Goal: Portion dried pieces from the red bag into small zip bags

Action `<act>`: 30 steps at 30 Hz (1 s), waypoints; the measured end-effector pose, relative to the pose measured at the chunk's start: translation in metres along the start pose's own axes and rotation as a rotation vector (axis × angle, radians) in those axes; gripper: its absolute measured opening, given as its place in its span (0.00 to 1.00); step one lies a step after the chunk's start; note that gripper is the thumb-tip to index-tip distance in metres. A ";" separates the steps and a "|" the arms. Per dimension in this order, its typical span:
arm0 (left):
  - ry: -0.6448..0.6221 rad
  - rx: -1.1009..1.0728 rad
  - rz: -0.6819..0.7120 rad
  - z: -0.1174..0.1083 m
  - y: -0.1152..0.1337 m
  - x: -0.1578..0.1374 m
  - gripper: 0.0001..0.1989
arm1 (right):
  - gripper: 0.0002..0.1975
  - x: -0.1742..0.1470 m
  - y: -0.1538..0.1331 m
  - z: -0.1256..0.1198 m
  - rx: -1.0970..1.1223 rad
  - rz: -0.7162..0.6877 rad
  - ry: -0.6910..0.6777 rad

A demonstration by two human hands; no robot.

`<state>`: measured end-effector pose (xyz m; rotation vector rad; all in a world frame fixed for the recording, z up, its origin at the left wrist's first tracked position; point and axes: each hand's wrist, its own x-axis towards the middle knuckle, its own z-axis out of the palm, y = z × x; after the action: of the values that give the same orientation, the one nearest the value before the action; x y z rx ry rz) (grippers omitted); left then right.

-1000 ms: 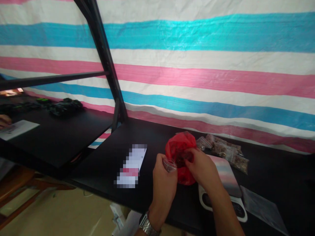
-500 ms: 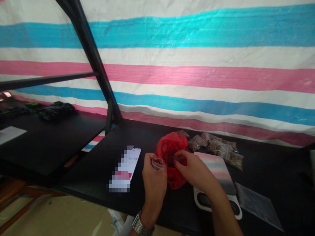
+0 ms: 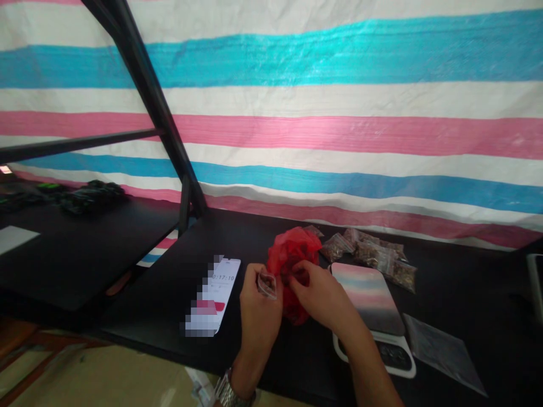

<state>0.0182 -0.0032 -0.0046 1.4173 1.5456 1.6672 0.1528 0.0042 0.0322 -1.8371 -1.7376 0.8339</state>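
My left hand [image 3: 261, 302] is closed round a small clear zip bag [image 3: 267, 286], whose mouth gapes upward with some brown bits showing in it. Just right of it, a crumpled red plastic bag [image 3: 296, 244] stands on the black table with its mouth open. The fingers of my right hand [image 3: 316, 291] are pinched together at that mouth; what lies between them is too small and dark to make out. Close to my right forearm sits a kitchen scale [image 3: 369, 299] with a shiny plate and white body.
Several filled zip bags [image 3: 373, 253] of dried brown bits lie behind the scale. A flat clear bag [image 3: 443, 350] rests to its right. Left of my hands is a phone [image 3: 224, 288] with a timer. A black metal post [image 3: 159, 107] rises at the back left, before a striped sheet [image 3: 339, 133].
My right hand has shifted slightly left, its fingers now more closed over the red bag's mouth. The small zip bag stays in my left hand. The camera view has moved a little.
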 end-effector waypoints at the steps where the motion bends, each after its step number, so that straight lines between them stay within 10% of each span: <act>1: -0.022 -0.013 0.012 0.000 0.000 0.000 0.08 | 0.10 0.001 0.002 0.001 0.018 0.005 0.008; 30: 0.017 0.117 0.003 -0.004 -0.011 0.005 0.06 | 0.09 0.000 0.003 0.001 0.081 -0.051 -0.038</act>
<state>0.0097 0.0021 -0.0124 1.4676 1.6751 1.6173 0.1547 0.0043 0.0294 -1.7282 -1.7395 0.9109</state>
